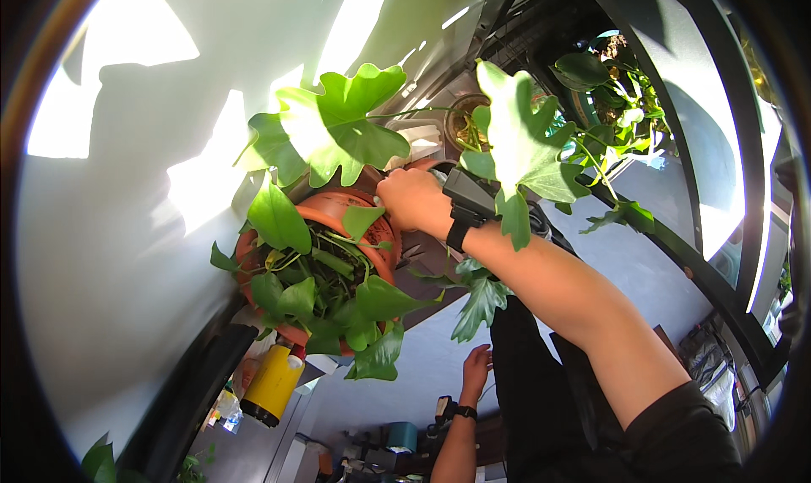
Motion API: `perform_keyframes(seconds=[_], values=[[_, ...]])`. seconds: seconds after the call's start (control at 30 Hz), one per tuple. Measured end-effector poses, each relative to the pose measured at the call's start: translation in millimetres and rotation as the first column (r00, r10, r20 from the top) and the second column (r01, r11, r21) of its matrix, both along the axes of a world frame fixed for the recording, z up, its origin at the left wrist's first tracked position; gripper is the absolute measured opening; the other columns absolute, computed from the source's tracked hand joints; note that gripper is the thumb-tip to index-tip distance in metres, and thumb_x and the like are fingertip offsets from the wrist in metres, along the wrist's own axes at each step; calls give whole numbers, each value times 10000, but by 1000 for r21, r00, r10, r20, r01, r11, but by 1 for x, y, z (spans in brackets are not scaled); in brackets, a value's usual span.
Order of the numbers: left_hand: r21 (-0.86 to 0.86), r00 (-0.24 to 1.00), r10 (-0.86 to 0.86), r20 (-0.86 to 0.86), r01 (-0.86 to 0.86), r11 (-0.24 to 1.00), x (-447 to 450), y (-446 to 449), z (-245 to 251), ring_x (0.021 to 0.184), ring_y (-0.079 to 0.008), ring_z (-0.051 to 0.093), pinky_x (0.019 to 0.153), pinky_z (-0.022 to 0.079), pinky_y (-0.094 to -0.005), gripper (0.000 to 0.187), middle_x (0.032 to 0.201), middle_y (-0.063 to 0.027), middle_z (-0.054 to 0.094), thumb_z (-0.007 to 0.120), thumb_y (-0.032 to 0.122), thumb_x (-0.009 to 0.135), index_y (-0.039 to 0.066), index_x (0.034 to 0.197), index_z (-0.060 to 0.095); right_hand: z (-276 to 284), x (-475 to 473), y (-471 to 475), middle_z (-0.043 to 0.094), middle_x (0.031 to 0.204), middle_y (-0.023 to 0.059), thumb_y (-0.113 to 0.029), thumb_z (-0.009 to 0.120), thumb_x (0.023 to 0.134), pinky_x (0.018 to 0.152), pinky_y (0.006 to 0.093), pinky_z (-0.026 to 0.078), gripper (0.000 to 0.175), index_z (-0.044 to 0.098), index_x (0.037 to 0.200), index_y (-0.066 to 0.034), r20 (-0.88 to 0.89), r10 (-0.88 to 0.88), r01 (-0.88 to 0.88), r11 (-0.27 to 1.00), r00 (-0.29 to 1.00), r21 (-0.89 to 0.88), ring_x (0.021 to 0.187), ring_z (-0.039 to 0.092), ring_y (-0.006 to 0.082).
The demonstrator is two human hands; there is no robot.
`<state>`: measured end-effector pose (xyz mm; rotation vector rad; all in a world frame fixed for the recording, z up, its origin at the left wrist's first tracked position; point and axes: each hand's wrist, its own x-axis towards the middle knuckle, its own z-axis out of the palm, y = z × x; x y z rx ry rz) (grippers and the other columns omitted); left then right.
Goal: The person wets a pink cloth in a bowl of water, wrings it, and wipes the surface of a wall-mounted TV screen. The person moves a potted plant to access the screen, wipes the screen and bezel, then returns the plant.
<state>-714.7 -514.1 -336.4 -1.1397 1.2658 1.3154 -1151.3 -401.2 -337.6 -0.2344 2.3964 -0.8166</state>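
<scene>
My right hand (pixel 412 201) is curled at the edge of an orange plastic flowerpot (pixel 386 245), with a black strap and device on its wrist. The fingertips are hidden, so I cannot tell whether they grip the rim. Heart-shaped green leaves (pixel 298 299) of a potted plant fill the pot. Large lobed leaves (pixel 348 122) hang over the hand from the far side, and another lobed leaf (pixel 526 141) overlaps the wrist device. Lower down, my left hand (pixel 478 369) hangs away from the pot, fingers loosely bent, holding nothing visible. It wears a black wristband.
A white wall (pixel 139 229) stands close on the left. Below the pot is a yellow bottle (pixel 275 381). Beyond the hand are a pale plastic container (pixel 418 141) and a round brown pot (pixel 466 119). A dark frame (pixel 671 261) and trailing plants (pixel 624 103) are at right.
</scene>
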Motion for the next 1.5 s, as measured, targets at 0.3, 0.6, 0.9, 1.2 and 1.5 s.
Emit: perform_keyframes(seconds=[0.3, 0.6, 0.9, 1.2, 1.5], values=[[-70, 997, 19, 72, -14, 997, 23, 13, -10, 957, -167, 639, 797, 540, -310, 290, 1065, -86, 667, 504, 171, 1019, 18, 1242, 608, 2, -50, -20, 699, 1003, 129, -126, 607, 810, 766, 458, 532, 300, 655, 1106, -141, -42, -55, 44, 968, 998, -246, 942, 674, 377], [-53, 995, 92, 26, -90, 994, 37, 15, -8, 933, -151, 640, 785, 534, -301, 266, 1062, -73, 677, 495, 143, 1021, 18, 1222, 617, -40, -47, -33, 643, 809, 78, -276, 590, 871, 666, 411, 538, 209, 656, 1003, -128, 97, -115, 145, 897, 989, -417, 786, 672, 267], [-90, 998, -44, -37, 40, 995, 23, 15, -23, 852, -118, 606, 720, 497, -273, 267, 987, -53, 679, 512, 126, 994, 8, 1196, 640, -32, 3, -6, 649, 1012, 2, -136, 717, 717, 790, 386, 505, 295, 721, 1012, -153, -389, 153, -121, 987, 909, 104, 980, 636, 249], [-63, 1000, -15, 26, 16, 998, 7, 11, -9, 954, -173, 654, 806, 541, -317, 296, 1067, -76, 660, 501, 157, 1017, 5, 1250, 603, -14, -42, 6, 653, 940, 148, -183, 701, 718, 738, 425, 508, 180, 695, 875, -95, -170, -134, 84, 958, 976, -273, 910, 646, 325], [-89, 1000, 17, 15, -15, 996, 3, 20, -7, 950, -175, 661, 796, 540, -310, 269, 1049, -88, 684, 509, 155, 999, 0, 1187, 624, -58, -37, -28, 611, 641, 67, -252, 542, 891, 566, 362, 457, 203, 633, 786, -103, 317, -453, 552, 660, 833, -510, 591, 599, 241]])
